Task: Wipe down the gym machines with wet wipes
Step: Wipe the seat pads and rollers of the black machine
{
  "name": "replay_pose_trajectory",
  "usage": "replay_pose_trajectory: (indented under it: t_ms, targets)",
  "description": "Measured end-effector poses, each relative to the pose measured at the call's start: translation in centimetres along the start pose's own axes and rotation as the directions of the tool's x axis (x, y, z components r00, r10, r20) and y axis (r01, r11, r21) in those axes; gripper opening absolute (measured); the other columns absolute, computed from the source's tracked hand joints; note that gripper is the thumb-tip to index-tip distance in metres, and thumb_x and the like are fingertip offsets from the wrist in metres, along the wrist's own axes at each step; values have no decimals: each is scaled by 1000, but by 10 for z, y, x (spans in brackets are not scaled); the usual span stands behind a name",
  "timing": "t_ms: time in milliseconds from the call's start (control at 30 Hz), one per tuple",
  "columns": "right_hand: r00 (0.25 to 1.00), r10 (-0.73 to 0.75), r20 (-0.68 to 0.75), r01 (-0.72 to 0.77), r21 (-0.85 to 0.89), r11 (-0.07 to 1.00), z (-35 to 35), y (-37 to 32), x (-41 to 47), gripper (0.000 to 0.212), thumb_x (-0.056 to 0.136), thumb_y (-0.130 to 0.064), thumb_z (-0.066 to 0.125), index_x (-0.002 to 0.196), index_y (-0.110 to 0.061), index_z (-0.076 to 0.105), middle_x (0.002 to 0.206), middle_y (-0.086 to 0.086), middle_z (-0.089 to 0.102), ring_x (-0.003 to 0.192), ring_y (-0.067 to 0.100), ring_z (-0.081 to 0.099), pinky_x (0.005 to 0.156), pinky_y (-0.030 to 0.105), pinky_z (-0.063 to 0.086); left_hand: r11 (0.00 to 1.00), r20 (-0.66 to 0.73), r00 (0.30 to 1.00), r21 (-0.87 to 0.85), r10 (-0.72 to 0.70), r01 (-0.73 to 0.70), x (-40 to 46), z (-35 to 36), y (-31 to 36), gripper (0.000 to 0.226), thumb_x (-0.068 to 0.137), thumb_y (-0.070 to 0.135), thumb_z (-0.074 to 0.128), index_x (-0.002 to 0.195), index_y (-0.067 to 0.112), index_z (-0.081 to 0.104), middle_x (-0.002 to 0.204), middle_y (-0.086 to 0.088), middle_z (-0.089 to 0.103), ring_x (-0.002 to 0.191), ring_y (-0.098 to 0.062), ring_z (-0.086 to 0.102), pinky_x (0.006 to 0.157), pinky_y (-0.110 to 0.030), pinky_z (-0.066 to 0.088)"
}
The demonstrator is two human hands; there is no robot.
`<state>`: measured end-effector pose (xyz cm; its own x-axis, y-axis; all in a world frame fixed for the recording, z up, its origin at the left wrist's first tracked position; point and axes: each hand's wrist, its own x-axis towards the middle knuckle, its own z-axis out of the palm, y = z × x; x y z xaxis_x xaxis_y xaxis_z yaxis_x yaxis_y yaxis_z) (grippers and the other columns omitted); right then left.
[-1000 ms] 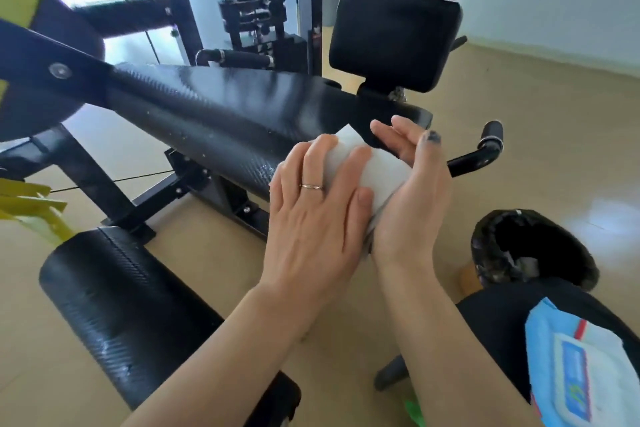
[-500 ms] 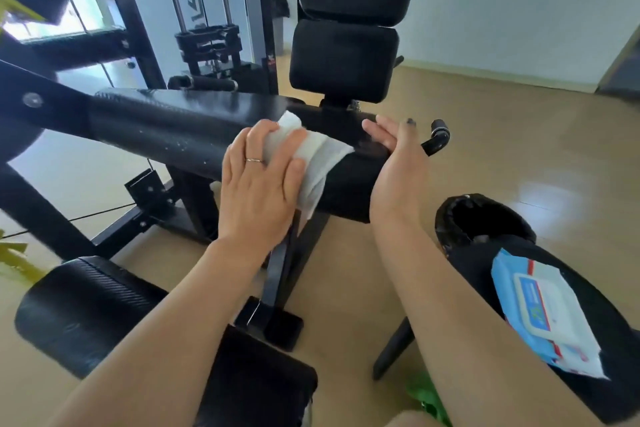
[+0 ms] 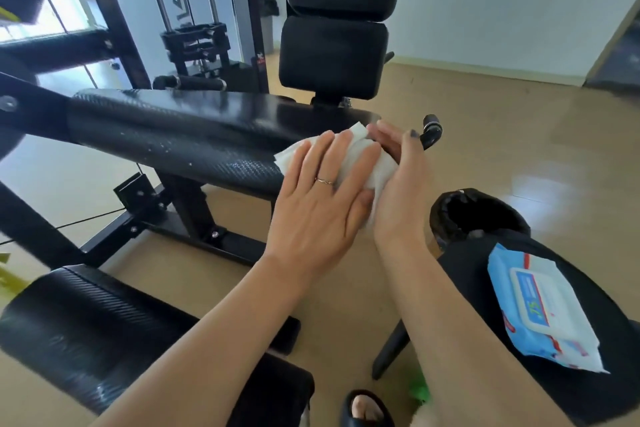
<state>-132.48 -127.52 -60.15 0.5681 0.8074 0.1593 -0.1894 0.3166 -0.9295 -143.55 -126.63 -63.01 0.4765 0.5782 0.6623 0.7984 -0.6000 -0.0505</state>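
Observation:
A long black padded roller (image 3: 180,146) of the gym machine runs across the middle of the view. A white wet wipe (image 3: 360,156) lies over its right end. My left hand (image 3: 322,194) presses flat on the wipe with straight fingers. My right hand (image 3: 398,184) cups the roller's end, its fingers and thumb curled around the end and touching the wipe's edge. A blue pack of wet wipes (image 3: 543,308) rests on a black seat (image 3: 606,367) at the lower right.
A black back pad (image 3: 332,55) stands upright behind the roller, with a weight stack (image 3: 197,42) to its left. A second black roller (image 3: 79,326) lies at lower left. A black-lined bin (image 3: 478,215) sits on the floor at right, near a handle (image 3: 431,132).
My left hand slid the wipe rightward along the roller, back to its right end beside my right hand. The view shifted slightly.

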Motion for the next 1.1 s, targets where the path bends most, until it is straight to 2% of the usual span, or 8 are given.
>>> replay_pose_trajectory:
  t_ms: [200,267,367,467,600,733,967,1100]
  targets:
    - [981,-182,-62,170,-165,971,18,1,-10,35,108,-27,35,108,-17,69,85,-17,64,81,-13,57,72,4,41,997,26,1000,78,-13,11,-8,1,-55,52,107,34,30,155,13,32,157,-15,35,147,-34,29,123,-49,18]
    - [963,-269,-22,255,-260,931,26,4,-13,38,106,-36,32,112,-23,67,92,-20,63,91,-8,58,83,11,44,982,36,989,123,-146,141,-18,1,-89,53,108,34,27,155,11,28,159,-16,30,150,-33,24,123,-49,17]
    - [871,-488,58,449,-498,742,31,13,-12,44,105,-37,29,112,-18,67,100,-10,66,101,10,60,97,42,49,944,-45,949,95,-312,315,-23,-3,-116,55,108,34,17,151,4,34,157,-18,35,148,-34,28,122,-50,21]
    - [818,-564,111,502,-617,606,32,16,-9,44,106,-32,27,105,-16,68,100,-6,67,101,12,57,100,49,47,915,-94,912,23,-400,404,-17,-3,-89,56,108,32,15,155,4,24,162,-17,25,153,-31,16,125,-49,12]
    - [810,-555,188,509,-694,509,31,6,-6,37,104,-29,33,110,-16,67,104,-4,68,103,17,58,105,50,42,995,-76,992,-13,-101,101,-14,9,-31,58,106,32,29,158,6,23,163,-16,24,154,-31,15,125,-50,12]
    - [769,-575,280,555,-740,381,40,-5,-10,39,102,-32,36,121,-14,65,112,0,71,108,23,61,108,53,40,999,-75,997,-22,22,-24,-12,10,-51,57,104,29,35,157,9,25,161,-12,32,152,-29,24,123,-49,20]
    - [776,-476,413,534,-832,149,54,-7,-13,35,98,-38,49,126,-20,63,115,0,72,120,24,60,115,52,33,930,-119,922,-52,-368,364,-26,-3,-166,50,108,29,17,152,15,38,158,-5,36,151,-22,25,124,-48,17]
    - [743,-491,454,578,-805,131,66,-10,-12,35,98,-38,47,124,-20,63,112,0,72,115,25,62,113,50,36,847,-165,832,-152,-530,509,-13,-1,-132,55,108,34,12,154,11,31,162,-8,29,154,-22,15,126,-46,10]
